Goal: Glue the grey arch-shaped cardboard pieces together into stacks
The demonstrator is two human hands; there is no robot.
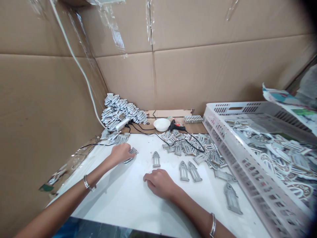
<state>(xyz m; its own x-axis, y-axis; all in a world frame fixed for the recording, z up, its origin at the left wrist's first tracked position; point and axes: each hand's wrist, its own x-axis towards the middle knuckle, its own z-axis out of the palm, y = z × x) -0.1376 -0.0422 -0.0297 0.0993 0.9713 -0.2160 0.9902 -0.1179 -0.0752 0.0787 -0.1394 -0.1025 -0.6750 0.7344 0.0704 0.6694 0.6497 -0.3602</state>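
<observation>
My left hand [121, 153] is closed on a small bunch of grey arched window-shaped pieces [132, 152], held low over the white tabletop on the left. My right hand [159, 182] rests near the middle of the table with its fingers curled in; whatever they may hold is hidden. Just beyond that hand lies a single arched piece [156, 159]. To its right, two more arched pieces [188, 172] lie side by side, and a larger-looking one [232, 199] lies nearer the crate.
A heap of loose pieces [183, 145] covers the back right of the table. Behind stand a white bowl [161, 124], a black glue gun [176, 127] with its cord, a power strip [123, 124] and stacked pieces [119, 110]. A white plastic crate [232, 162] holds many pieces. Cardboard walls [185, 72] enclose the back.
</observation>
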